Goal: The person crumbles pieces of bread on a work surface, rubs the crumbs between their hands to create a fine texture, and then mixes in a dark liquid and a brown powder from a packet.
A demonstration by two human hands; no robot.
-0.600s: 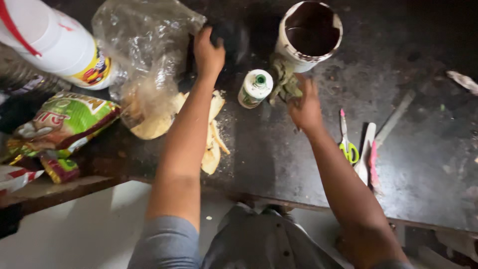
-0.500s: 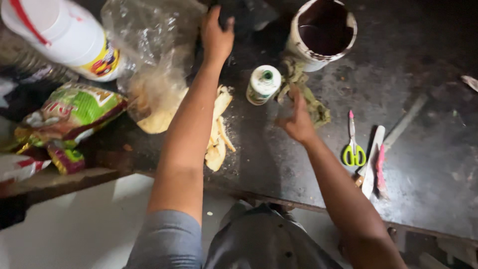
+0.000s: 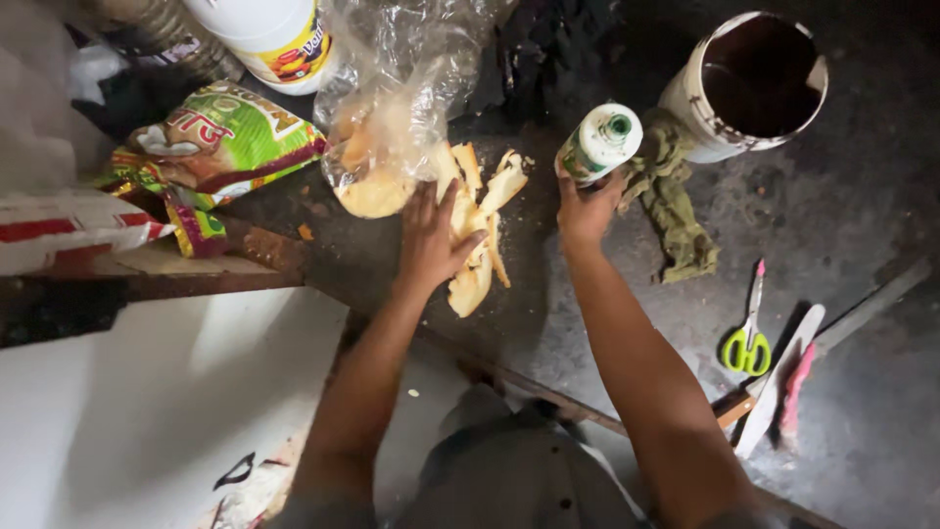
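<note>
Near the front edge of the dark table [image 3: 862, 411], the right hand [image 3: 586, 211] is wrapped around the lower part of a small white bottle [image 3: 599, 145] with a green cap, its grip closed on it and holding it tilted just above the surface. The left hand [image 3: 431, 240] lies flat and spread, palm down, on a loose pile of pale bread pieces [image 3: 480, 230]; its grip is released, pressing rather than grasping. Those pieces spill out from the mouth of a clear plastic bag [image 3: 392, 88], which still has some bread inside it.

Just beside the bottle, toward the right edge, an olive rag [image 3: 676, 206] lies crumpled against a worn white bucket [image 3: 744, 88] with a dark inside. Farther toward the right front corner lie green-handled scissors [image 3: 749, 338] and a knife [image 3: 778, 392] with a pale blade. At the left edge sit a green snack packet [image 3: 220, 142] and, behind it, a big white jug [image 3: 264, 34].

As a judgement, the work looks partly through: some bread is out and broken up on the table, the rest remains bagged, and the bottle's cap appears to be on, so nothing from it seems to have gone on the bread yet.
</note>
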